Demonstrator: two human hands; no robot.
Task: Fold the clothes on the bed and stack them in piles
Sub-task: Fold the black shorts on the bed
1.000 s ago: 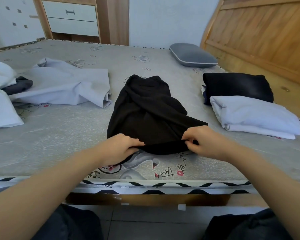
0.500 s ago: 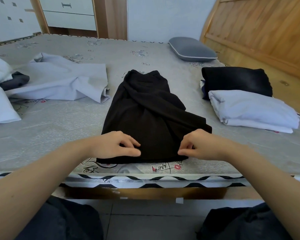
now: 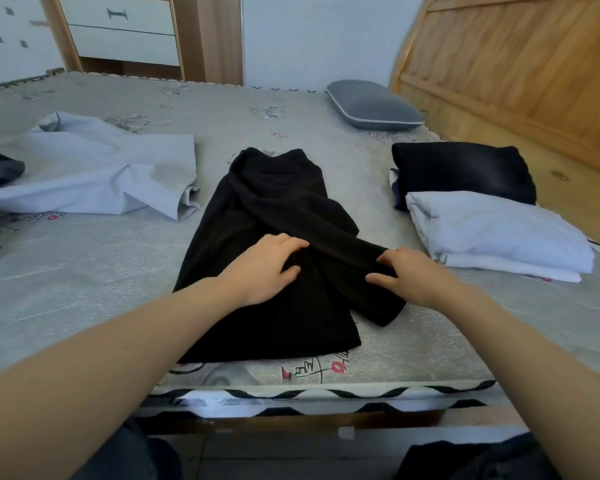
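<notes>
A black garment [image 3: 278, 216] lies lengthwise in the middle of the bed [image 3: 84, 282], its hem near the front edge and a sleeve folded across to the right. My left hand [image 3: 267, 268] rests on its middle with fingers spread. My right hand [image 3: 409, 275] lies on the folded sleeve, fingers and thumb stretched over the cloth. On the right stands a pile: a folded white garment [image 3: 496, 230] in front and a folded black garment [image 3: 465, 171] behind it. An unfolded pale blue garment [image 3: 94, 174] is spread out at the left.
A grey pillow [image 3: 371, 105] lies at the far right by the wooden headboard [image 3: 520, 64]. More white and dark clothes [image 3: 0, 168] sit at the left edge. A wooden dresser [image 3: 125, 32] stands beyond the bed. The bed's front edge is just below my arms.
Both hands let go of the hem at the front edge and moved up onto the garment's middle. The hem now lies flat, and the sleeve stretches across to the right.
</notes>
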